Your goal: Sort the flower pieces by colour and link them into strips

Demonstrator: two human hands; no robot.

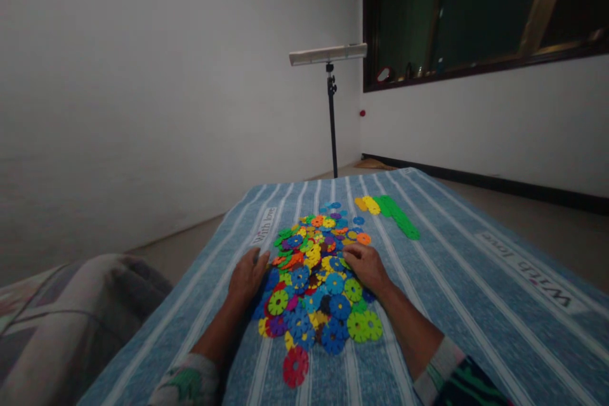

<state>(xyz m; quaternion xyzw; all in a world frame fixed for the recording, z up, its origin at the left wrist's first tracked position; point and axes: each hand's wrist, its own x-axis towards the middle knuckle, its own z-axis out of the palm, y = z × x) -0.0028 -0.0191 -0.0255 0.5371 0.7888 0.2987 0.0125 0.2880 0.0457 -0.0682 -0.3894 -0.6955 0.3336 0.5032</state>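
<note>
A heap of colourful notched plastic discs (314, 279) lies on a striped blue cloth (457, 304) before me. My left hand (248, 274) rests at the heap's left edge, its thumb and fingers apart with nothing visible between them. On the right side, my right hand (367, 265) bends over the heap, fingertips together at the blue and yellow discs; whether a disc is pinched there is too small to make out. Nearest me lies a single red disc (295, 366). Beyond my right hand, a row of green discs (398, 216) adjoins yellow discs (370, 204).
A lamp on a black stand (332, 120) rises behind the table's far edge. To the left is a cloth-covered piece of furniture (90, 317). White walls (181, 76) and a dark window (476, 6) enclose the far side.
</note>
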